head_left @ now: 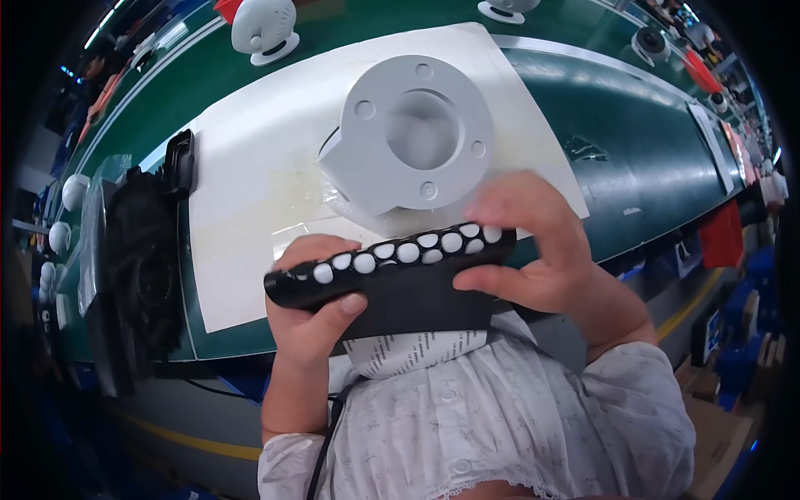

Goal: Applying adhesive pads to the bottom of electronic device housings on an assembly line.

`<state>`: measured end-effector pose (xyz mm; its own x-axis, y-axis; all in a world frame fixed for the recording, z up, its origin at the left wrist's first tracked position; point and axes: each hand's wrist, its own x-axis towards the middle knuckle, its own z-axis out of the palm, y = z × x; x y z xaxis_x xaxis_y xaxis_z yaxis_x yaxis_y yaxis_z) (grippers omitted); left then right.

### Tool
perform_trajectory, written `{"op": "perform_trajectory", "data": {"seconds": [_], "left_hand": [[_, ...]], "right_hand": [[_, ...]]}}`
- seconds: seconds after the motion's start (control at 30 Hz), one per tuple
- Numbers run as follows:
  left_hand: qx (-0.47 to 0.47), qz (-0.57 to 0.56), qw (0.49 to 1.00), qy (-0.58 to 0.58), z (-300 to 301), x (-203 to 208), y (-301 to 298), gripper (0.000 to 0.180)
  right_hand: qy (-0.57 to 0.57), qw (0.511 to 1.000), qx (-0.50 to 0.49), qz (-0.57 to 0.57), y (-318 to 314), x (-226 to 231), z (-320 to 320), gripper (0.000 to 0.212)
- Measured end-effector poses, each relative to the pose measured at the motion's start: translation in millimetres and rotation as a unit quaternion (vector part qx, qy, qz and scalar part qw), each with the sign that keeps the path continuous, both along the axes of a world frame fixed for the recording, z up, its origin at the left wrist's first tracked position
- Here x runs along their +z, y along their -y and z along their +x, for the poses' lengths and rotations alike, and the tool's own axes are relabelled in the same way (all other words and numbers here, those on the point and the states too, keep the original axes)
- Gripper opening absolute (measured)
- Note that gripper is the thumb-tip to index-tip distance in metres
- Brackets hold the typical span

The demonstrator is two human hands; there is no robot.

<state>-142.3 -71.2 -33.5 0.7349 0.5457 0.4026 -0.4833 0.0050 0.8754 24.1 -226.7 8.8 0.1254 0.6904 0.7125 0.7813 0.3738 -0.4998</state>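
Note:
A black sheet with rows of round white spots along its curled upper edge is held in front of my body. Pale printed backing paper shows below it. My left hand grips the sheet's left end, thumb on the near face and fingers behind. At the right end my right hand has its thumb against the near face and its fingers, slightly blurred, at the top edge. Just beyond the sheet lies a light grey round base with a central opening, several small round recesses and a pointed side piece.
The base rests on a large white sheet over a green work surface. Black items and clear plastic lie at the left. A white camera-like device stands at the back, and a red bin is at the right.

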Motion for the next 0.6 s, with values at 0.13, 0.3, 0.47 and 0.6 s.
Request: {"op": "perform_trajectory", "data": {"seconds": [0.13, 0.3, 0.47, 0.6], "left_hand": [[-0.017, 0.028, 0.998, 0.044, 0.9, -10.8, -0.5, 0.050], [0.061, 0.053, 0.996, -0.033, 2.3, -4.6, 3.4, 0.020], [0.091, 0.130, 0.987, -0.010, 1.2, -8.1, -0.2, 0.021], [0.098, 0.162, 0.982, -0.007, 2.3, -9.7, -0.9, 0.021]], "right_hand": [[-0.054, 0.996, -0.049, -0.059, 4.1, 6.7, -3.2, 0.023], [-0.081, 0.977, -0.032, -0.194, 10.4, 2.1, 4.5, 0.022], [-0.122, 0.989, -0.042, -0.067, 8.8, -2.1, 12.3, 0.024], [-0.009, 0.997, -0.059, -0.054, 8.3, -2.8, 14.8, 0.018]]}}
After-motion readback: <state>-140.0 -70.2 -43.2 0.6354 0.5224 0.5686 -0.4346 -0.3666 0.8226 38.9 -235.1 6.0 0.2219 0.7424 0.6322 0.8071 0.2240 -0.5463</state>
